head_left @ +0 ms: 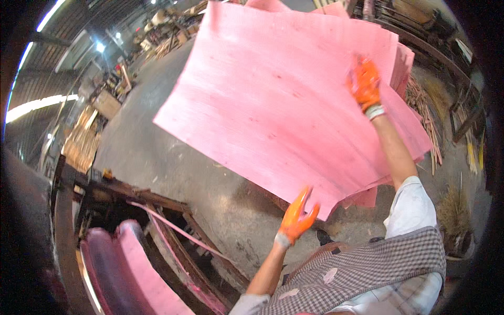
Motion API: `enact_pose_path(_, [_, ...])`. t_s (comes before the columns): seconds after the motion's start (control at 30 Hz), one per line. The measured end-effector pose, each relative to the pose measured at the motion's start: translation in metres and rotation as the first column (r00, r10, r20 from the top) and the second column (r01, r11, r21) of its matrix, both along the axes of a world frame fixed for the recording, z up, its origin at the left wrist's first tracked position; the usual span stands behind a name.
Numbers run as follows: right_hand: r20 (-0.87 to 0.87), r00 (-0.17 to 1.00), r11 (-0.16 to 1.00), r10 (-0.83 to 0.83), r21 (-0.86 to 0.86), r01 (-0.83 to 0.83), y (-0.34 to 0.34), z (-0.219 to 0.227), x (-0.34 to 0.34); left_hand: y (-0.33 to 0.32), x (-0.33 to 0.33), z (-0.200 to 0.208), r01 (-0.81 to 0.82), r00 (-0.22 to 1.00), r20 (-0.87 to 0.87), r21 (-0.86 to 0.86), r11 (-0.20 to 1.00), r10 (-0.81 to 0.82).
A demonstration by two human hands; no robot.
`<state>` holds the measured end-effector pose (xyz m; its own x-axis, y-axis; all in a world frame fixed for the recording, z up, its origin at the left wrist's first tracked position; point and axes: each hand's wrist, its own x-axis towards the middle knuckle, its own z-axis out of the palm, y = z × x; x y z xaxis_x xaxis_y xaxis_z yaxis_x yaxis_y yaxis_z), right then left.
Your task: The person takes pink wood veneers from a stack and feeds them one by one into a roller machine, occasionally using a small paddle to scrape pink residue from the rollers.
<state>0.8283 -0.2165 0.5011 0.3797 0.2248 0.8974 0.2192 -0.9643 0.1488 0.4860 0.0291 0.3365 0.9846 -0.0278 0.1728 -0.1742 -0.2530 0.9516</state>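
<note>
Here's my left hand (300,216) in its orange glove, thumb and fingers spread, empty, right by the near edge of the pink sheets (262,100). My right hand (364,83) is over their right side, too blurred to tell its grip. They fan out ahead above grey floor (139,131); pink-stained rollers (134,244) lower left.

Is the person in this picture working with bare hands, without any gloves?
No, the left hand and the right hand both wear orange gloves.
</note>
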Motion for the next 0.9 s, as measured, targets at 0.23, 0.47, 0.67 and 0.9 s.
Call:
enact_pose_path(0.23, [-0.398,0.872,0.869,-0.285,-0.49,0.06,0.006,-0.259,0.008,0.115,-0.197,-0.077,-0.516,0.783,-0.25,0.25,0.819,0.57])
enact_pose_path(0.47, [-0.992,-0.051,0.896,0.12,0.13,-0.425,0.185,-0.424,-0.109,0.151,-0.346,-0.068,-0.952,-0.003,-0.317,-0.289,-0.1,0.949])
enact_pose_path(0.67, [-0.834,-0.393,0.331,-0.387,0.273,-0.904,0.25,-0.522,-0.311,0.141,-0.452,-0.139,-0.821,-0.351,-0.227,-0.391,-0.415,0.908])
enact_pose_path(0.9, [-0.829,-0.427,0.392,-0.363,0.28,-0.876,0.338,-0.473,-0.428,0.182,-0.593,-0.182,-0.527,-0.608,-0.399,-0.444,-0.725,0.687])
